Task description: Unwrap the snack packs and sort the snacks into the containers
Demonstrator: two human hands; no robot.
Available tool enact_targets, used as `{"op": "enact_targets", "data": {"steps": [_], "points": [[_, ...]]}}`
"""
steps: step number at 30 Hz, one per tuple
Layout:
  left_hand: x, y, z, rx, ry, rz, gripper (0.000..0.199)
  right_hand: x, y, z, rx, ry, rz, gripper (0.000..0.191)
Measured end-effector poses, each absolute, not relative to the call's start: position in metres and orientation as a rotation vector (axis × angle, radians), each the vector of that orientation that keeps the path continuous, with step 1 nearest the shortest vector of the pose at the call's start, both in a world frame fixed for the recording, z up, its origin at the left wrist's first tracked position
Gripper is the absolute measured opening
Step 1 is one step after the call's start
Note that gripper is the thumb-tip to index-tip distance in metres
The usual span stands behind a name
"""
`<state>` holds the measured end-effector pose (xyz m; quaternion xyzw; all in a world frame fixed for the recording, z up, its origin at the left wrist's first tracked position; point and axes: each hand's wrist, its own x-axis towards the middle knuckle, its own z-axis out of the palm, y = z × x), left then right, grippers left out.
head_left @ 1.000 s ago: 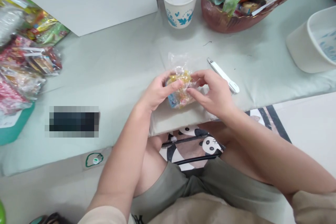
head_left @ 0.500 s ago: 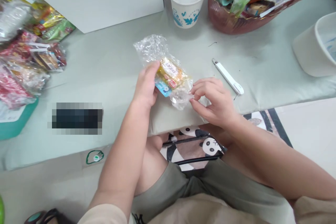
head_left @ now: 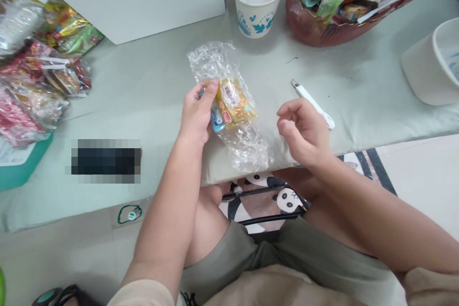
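Note:
My left hand point(head_left: 198, 114) grips the left edge of a clear plastic bag point(head_left: 247, 148), its thumb on top. Inside the bag lie a yellow snack packet point(head_left: 233, 100) and a blue packet point(head_left: 217, 118) beside it. The bag's crumpled ends spread above and below the packets. My right hand point(head_left: 303, 129) is raised to the right of the bag, apart from it, with its fingers curled; whether they hold anything small is hidden. A white utility knife point(head_left: 313, 104) lies on the cloth just behind my right hand, partly covered by it.
A paper cup point(head_left: 258, 7) with clear plastic in it stands at the back, beside a red basket point(head_left: 311, 33) of wrapped snacks. A white tub point(head_left: 419, 74) is at the right. Snack bags point(head_left: 66, 76) and a dark pixelated object point(head_left: 105, 161) lie at the left.
My right hand has let go of the bag's lower end and moved right. The bag's lower end has spread out, and the packets have turned more upright in my left hand.

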<state>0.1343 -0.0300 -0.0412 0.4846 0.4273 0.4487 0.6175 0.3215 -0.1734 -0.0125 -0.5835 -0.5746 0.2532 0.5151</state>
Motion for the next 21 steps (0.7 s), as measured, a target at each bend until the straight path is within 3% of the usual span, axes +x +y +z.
{"op": "enact_targets", "data": {"steps": [10,17,21], "points": [[0.158,-0.052,-0.053,1.45,0.903,0.919,0.059,0.32,-0.158,-0.015,-1.493,-0.951,1.242,0.019],[0.169,-0.058,-0.059,1.803,0.987,1.172,0.039,0.315,-0.158,-0.018,-1.395,-0.856,1.263,0.054],[0.168,-0.064,-0.035,1.914,0.876,1.177,0.041,0.316,-0.157,-0.027,-1.42,-0.94,1.158,0.066]]}}
